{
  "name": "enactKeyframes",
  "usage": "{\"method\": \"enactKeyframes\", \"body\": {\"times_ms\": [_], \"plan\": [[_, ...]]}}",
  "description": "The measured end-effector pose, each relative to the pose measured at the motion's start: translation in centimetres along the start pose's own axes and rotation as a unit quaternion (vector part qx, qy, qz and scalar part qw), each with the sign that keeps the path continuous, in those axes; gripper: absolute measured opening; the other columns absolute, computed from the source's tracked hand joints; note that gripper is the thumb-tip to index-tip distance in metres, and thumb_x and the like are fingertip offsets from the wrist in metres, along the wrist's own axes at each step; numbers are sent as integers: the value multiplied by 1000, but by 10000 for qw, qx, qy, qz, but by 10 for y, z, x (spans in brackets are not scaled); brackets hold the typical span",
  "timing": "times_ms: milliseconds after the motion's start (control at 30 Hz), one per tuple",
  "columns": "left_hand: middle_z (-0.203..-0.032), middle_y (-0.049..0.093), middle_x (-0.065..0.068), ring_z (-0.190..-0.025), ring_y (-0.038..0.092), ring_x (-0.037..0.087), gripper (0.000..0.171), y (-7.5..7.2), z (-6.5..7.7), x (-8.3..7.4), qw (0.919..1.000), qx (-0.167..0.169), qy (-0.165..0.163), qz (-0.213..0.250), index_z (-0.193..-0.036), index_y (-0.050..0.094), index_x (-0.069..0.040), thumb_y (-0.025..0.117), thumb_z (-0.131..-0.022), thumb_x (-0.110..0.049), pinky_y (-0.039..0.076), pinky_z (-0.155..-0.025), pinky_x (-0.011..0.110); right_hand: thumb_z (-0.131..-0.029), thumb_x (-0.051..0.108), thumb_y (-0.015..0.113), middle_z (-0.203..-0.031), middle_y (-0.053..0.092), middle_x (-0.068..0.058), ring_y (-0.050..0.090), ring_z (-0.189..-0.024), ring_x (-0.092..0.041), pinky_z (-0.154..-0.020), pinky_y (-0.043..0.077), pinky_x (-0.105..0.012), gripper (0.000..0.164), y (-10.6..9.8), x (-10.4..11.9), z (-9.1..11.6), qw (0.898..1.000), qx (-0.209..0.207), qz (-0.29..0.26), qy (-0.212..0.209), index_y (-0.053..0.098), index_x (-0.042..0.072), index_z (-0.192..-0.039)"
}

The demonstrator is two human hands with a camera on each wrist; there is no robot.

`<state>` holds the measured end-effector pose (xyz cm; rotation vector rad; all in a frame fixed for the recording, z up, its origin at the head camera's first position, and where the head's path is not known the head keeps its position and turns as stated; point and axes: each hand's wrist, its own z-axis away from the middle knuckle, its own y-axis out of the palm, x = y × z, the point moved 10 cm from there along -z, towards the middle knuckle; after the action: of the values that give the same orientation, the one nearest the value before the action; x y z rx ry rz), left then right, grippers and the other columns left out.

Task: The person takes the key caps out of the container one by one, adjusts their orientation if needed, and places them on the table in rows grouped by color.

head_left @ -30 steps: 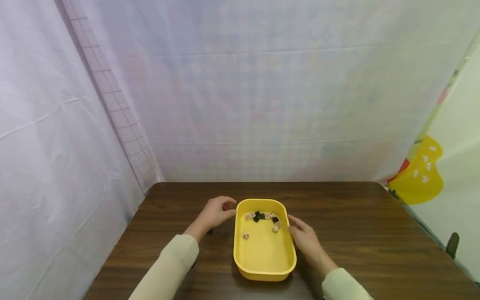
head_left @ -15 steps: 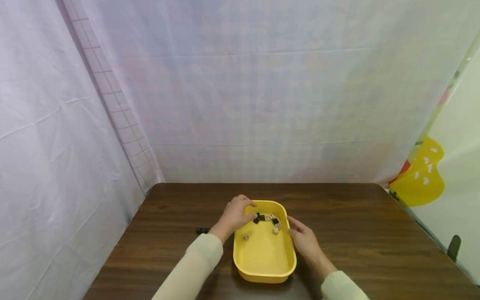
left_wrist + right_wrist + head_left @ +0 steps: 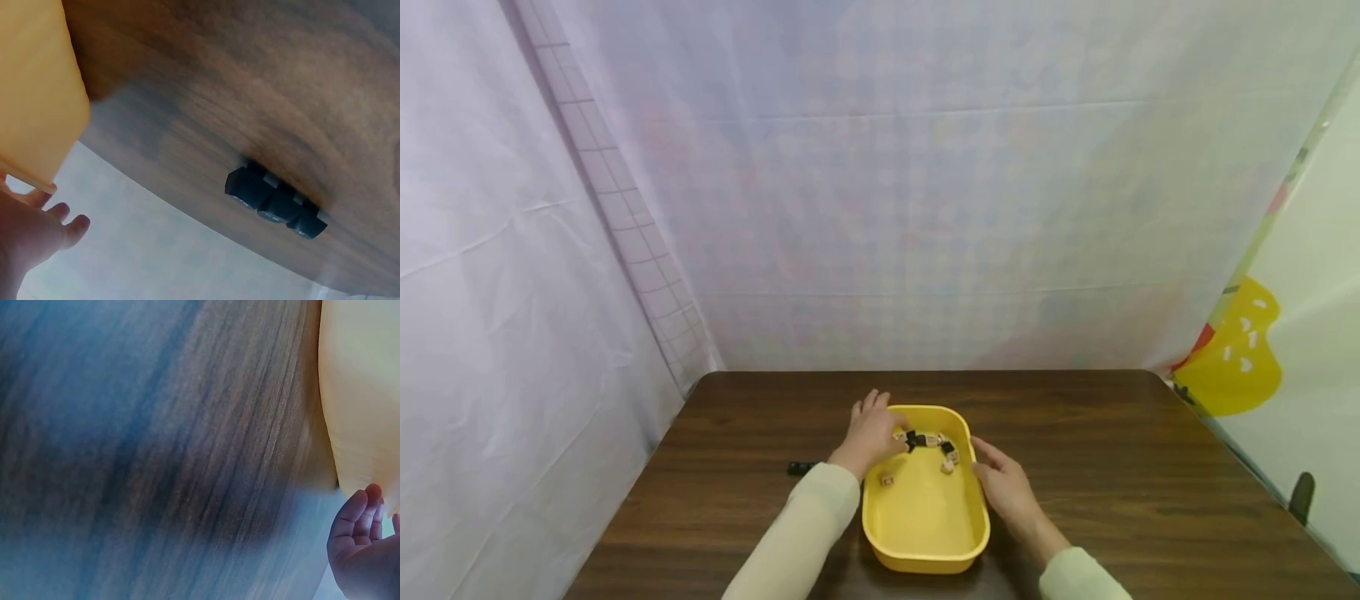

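A yellow plastic bin [image 3: 925, 521] stands on the table, with small black and beige cube-like pieces [image 3: 931, 440] along its far end. One beige piece [image 3: 887, 481] lies apart at the left. My left hand [image 3: 871, 435] reaches over the left rim, thumb and index finger right at a beige piece in the far left corner; I cannot tell if they pinch it. Its other fingers spread outside the wall. My right hand [image 3: 1009, 492] holds the bin's right side, fingers against the outer wall and thumb at the rim. In the right wrist view, these fingers [image 3: 359, 515] bend slightly.
Left of the bin, several black blocks [image 3: 275, 203] lie joined in a short row on the brown wooden table [image 3: 1097, 467]. They are partly hidden by the left sleeve in the head view. White curtains [image 3: 880, 208] hang behind the table and at its left.
My left hand has moved right, from beside the bin to over its far left corner, and its fingers have gone down to the pieces. The right hand has stayed at the bin's side.
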<state>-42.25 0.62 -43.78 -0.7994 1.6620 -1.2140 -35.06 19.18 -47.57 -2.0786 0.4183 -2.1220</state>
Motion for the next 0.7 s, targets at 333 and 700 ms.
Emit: {"method": "enactKeyframes", "body": {"times_ms": [333,700], "plan": [[-163,20,10,-151,6,33,28,17,-5,-5,9922,648,10,-1064,-115,75,-29,77,-87,-33,8,-119,53,-97,5,50,-136,51,-31,59,-109,-31,-83,51,-34,49,1,1,2,10000,36,-38,51,45,-3,-146],[-165,13,10,-151,2,32,29,24,-3,-12,9849,753,323,-1526,-118,73,-32,75,-89,-37,6,-119,53,-97,6,51,-134,53,-30,59,-106,-29,-81,51,-32,49,-1,1,0,10000,-15,-22,79,47,-2,-145]]}}
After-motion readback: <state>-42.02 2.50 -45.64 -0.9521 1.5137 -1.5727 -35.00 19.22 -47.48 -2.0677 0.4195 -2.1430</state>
